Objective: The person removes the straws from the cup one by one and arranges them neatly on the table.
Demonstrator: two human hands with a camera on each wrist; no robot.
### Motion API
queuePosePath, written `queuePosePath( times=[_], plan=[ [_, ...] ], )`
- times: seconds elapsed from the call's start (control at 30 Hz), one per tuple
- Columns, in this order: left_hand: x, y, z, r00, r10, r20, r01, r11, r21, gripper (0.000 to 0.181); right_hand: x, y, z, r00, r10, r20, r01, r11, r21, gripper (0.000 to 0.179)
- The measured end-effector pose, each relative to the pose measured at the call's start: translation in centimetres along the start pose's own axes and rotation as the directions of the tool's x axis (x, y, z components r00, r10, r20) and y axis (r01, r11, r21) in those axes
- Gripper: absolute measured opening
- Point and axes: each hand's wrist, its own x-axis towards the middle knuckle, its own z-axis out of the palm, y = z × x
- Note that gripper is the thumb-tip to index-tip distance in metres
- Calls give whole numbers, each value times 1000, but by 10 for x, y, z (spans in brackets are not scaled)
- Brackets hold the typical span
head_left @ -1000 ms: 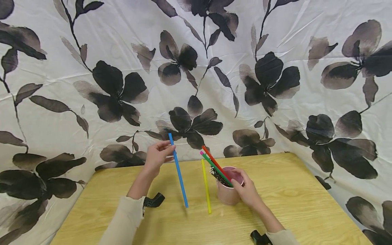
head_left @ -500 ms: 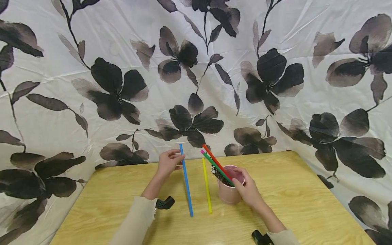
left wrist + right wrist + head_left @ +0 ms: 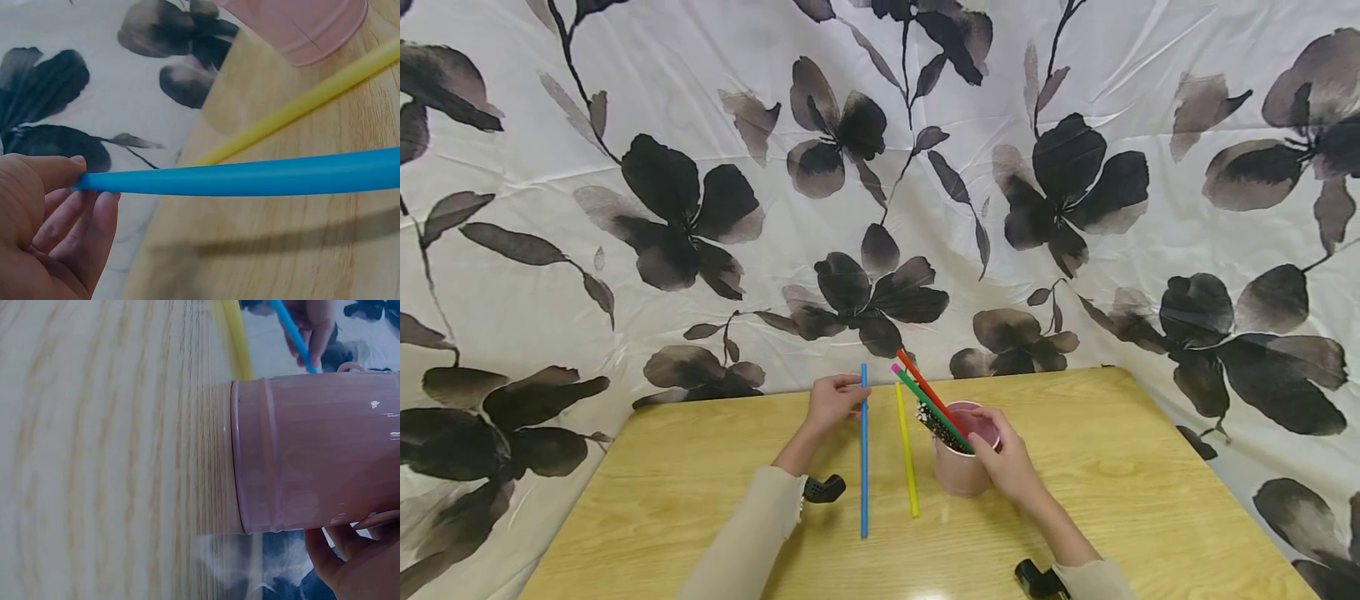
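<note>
My left hand pinches a long blue straw near its far end, between thumb and fingers. In the left wrist view the blue straw stretches across above the table, with its shadow below. A yellow straw lies on the table between it and a small pink pail. My right hand grips the pail by its rim, thumb over the edge and fingers round the outside. A red straw, a green straw with a pink tip and several black, white-dotted straws lean left out of the pail.
The pale wooden table ends against a white cloth with dark flowers, which hangs behind and at both sides. A black wrist camera mount sits at my left cuff, another mount at the right one.
My left hand has moved right and slightly down toward the yellow straw, carrying the blue straw, which has turned from slanted to nearly straight. The right hand and the pail have stayed almost still.
</note>
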Motion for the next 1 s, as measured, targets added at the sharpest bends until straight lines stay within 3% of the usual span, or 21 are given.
queuePosePath(
  times=[0.33, 0.47, 0.7, 0.87, 1.0],
  plan=[
    [12, -20, 13, 998, -2, 61, 0, 999, 39, 39, 0, 0, 2, 1000, -3, -17, 3, 1000, 11, 31],
    [15, -23, 17, 998, -20, 55, 15, 997, 82, 40, 1, 0, 3, 1000, 10, -3, -10, 1000, 0, 32],
    [21, -31, 23, 995, -13, 98, 3, 994, 105, 31, 0, -2, 2, 999, 8, -42, -8, 1000, -6, 32],
    [20, -37, 22, 996, -35, 79, 25, 991, 128, 23, 1, -7, 4, 1000, 12, 2, -12, 1000, 0, 33],
    [19, -39, 20, 996, -35, 86, 22, 989, 145, 26, 0, -25, 3, 999, 36, 29, -37, 999, 23, 35]
  ],
)
